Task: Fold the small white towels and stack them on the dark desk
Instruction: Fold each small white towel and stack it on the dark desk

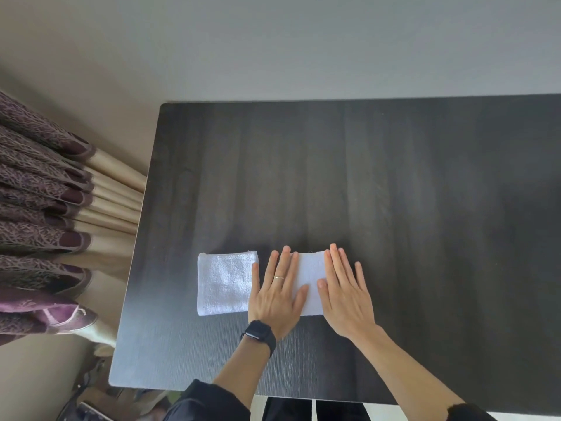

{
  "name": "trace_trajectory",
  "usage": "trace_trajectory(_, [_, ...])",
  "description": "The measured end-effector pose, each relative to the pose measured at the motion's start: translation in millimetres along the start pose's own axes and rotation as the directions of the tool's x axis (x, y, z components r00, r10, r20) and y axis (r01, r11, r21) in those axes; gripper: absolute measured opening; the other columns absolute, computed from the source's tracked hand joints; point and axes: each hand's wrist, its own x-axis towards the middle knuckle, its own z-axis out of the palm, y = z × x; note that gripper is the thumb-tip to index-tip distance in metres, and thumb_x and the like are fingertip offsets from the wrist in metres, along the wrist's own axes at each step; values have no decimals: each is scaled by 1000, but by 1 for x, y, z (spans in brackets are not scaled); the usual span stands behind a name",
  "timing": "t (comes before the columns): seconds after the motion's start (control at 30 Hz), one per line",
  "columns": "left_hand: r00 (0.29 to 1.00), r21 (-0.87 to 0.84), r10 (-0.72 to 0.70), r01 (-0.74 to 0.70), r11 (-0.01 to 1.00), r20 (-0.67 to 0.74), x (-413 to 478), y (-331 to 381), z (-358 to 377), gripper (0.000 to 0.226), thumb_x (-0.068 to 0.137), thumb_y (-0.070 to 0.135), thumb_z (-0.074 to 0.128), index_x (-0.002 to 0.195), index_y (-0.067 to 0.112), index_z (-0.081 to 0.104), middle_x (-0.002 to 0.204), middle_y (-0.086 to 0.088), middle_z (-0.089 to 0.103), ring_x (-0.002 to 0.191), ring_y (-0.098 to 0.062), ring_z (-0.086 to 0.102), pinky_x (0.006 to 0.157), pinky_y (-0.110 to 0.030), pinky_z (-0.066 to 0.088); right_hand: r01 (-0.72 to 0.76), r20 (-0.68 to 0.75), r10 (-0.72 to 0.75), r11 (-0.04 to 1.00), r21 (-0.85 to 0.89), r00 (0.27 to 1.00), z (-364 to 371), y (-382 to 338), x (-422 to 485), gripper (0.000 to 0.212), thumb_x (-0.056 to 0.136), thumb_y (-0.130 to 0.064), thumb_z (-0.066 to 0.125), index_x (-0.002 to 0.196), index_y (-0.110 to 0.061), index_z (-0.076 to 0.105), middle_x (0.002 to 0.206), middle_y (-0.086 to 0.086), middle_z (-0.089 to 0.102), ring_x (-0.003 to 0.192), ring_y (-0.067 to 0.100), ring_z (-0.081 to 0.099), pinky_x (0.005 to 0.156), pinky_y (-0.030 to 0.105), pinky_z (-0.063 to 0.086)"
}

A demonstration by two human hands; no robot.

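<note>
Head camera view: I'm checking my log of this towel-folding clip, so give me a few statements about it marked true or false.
1. The left hand and right hand lie flat on a white towel. True.
2. The folded towel is stacked on top of it. False: it lies beside it, on the left hand's side, on the desk.
3. A dark watch is on the left wrist. True.
4. The ring is on the right hand. False: it is on the left hand.
</note>
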Motion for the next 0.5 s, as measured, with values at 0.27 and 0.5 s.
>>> trace_trajectory(0.27, [999,65,-23,20,998,47,0,1,1,68,100,54,32,159,21,18,166,1,12,152,-23,16,119,-58,15,-16,33,15,999,45,999,0,-2,-3,60,105,-41,5,158,-14,4,167,2,3,153,19,7,120,45,16])
trace_trajectory(0.5, [992,109,-22,8,994,127,-6,25,-41,67,93,44,41,156,25,27,163,-7,24,148,-28,28,117,-60,20,-57,97,42,987,153,994,-50,2,-32,66,98,-52,1,157,-22,-1,164,-6,-9,152,14,-5,122,42,9])
